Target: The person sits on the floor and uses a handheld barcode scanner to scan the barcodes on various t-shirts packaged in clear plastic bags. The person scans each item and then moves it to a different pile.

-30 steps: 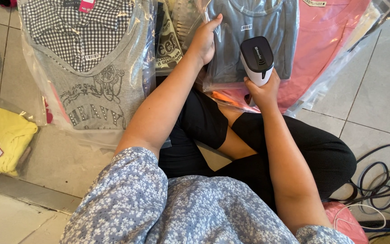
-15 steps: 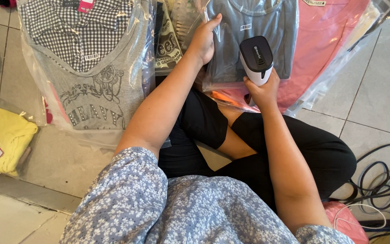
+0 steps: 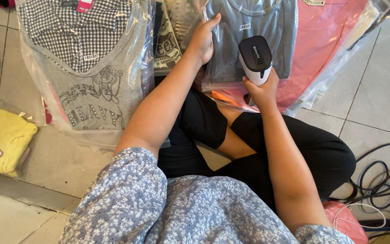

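My right hand (image 3: 262, 90) grips a black and white handheld barcode scanner (image 3: 255, 58), its head pointed at a grey garment in a clear plastic bag (image 3: 253, 22). My left hand (image 3: 205, 39) holds the left edge of that bag, fingers flat on the plastic. A small white barcode sticker (image 3: 245, 27) shows on the bag just above the scanner. Under the grey garment lies a pink bagged garment (image 3: 326, 49). I sit cross-legged in black trousers (image 3: 294, 149) on a tiled floor.
A bagged grey printed top with a checked collar (image 3: 91, 68) lies at the left, a yellow bagged garment (image 3: 1, 135) further left. More bagged clothes (image 3: 168, 36) sit between. Black cables (image 3: 384, 176) coil at the right, beside a pink bag (image 3: 344, 217).
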